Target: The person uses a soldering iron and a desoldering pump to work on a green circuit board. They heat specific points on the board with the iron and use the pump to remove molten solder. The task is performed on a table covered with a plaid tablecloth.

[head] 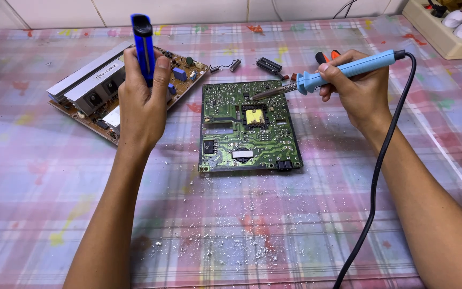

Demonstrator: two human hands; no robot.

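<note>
A: Right hand?
B: Clamped on blue soldering iron; tip touches the green circuit board at table centre.
A: Left hand?
B: Closed around upright blue desoldering pump.

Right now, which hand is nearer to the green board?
Right. The right hand is beside the green board's upper right corner, its soldering iron tip over it. The left hand is further off, left.

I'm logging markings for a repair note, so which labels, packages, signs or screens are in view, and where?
Printed marking: dark characters on the silver metal heatsink of the brown circuit board, far left, behind the left hand.
No packages, signs or screens show.
</note>
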